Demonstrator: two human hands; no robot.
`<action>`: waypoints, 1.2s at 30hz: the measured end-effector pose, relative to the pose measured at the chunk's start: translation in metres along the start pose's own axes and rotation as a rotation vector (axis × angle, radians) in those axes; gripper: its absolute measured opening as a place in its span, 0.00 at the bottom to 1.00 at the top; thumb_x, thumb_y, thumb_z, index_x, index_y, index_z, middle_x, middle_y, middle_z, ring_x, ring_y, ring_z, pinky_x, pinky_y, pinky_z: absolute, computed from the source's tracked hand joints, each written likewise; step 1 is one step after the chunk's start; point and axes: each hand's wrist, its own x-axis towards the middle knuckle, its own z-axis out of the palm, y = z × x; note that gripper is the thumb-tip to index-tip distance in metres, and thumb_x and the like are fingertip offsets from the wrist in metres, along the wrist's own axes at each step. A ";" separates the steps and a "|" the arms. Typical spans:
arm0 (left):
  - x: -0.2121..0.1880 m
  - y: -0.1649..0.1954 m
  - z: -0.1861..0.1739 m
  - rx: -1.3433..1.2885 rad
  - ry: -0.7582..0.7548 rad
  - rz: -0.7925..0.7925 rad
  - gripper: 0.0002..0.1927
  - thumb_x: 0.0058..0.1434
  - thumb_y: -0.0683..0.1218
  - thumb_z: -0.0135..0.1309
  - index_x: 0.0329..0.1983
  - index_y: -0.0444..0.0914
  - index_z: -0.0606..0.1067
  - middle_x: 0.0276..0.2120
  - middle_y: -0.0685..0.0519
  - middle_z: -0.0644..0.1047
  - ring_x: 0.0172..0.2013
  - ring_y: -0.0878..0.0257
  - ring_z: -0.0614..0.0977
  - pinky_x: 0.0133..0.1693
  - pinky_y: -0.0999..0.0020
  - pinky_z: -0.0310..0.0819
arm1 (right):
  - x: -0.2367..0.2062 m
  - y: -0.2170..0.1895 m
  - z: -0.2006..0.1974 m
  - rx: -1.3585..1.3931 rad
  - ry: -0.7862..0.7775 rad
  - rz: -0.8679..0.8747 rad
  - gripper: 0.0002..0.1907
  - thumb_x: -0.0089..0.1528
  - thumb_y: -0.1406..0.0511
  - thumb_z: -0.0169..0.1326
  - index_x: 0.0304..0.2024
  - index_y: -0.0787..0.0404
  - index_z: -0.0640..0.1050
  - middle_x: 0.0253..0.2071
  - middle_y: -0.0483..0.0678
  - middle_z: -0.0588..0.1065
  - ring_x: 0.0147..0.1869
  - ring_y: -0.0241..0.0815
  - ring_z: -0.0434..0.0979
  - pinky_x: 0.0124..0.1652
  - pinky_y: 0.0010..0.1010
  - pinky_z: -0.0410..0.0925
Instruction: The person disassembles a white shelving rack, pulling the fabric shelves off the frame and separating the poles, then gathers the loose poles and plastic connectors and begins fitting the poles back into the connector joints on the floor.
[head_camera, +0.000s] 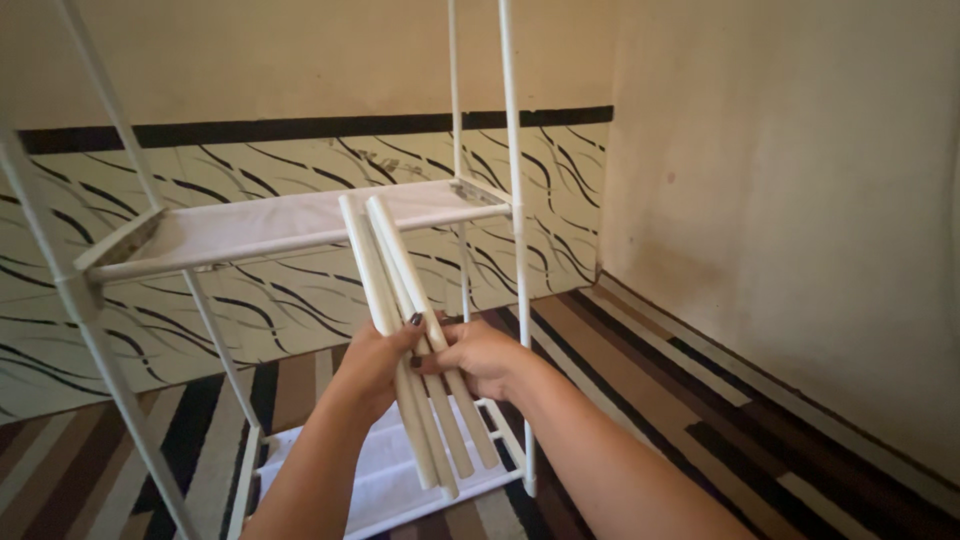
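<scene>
While the rack (300, 225) stands behind, the tubes (405, 320) are clamped in both grips, left hand (372, 362) and right hand (482, 358).

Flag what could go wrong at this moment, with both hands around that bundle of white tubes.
The white tubes are held only mid-length by the left hand and right hand; one could slide out of the grip onto the lower shelf. Their upper ends sit close to the upper fabric shelf and might knock the light rack frame.
</scene>
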 end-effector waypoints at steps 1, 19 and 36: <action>-0.001 0.000 -0.001 -0.001 -0.002 0.004 0.15 0.66 0.40 0.48 0.51 0.27 0.77 0.41 0.41 0.81 0.39 0.52 0.84 0.40 0.55 0.82 | 0.000 0.000 0.001 -0.005 -0.015 -0.016 0.13 0.58 0.76 0.59 0.46 0.67 0.79 0.40 0.54 0.80 0.44 0.48 0.84 0.47 0.43 0.77; -0.107 0.139 -0.005 0.017 0.117 0.083 0.18 0.67 0.47 0.48 0.55 0.34 0.74 0.43 0.45 0.81 0.38 0.53 0.84 0.38 0.54 0.82 | -0.049 -0.088 0.126 -0.155 -0.283 -0.179 0.16 0.58 0.73 0.60 0.49 0.65 0.77 0.43 0.53 0.80 0.46 0.46 0.83 0.48 0.41 0.77; -0.140 0.210 0.070 0.019 -0.059 0.311 0.17 0.66 0.41 0.49 0.56 0.31 0.76 0.42 0.45 0.81 0.37 0.54 0.83 0.36 0.57 0.82 | -0.148 -0.175 0.155 -0.296 -0.261 -0.355 0.11 0.61 0.72 0.58 0.46 0.67 0.78 0.42 0.54 0.80 0.45 0.46 0.82 0.47 0.39 0.77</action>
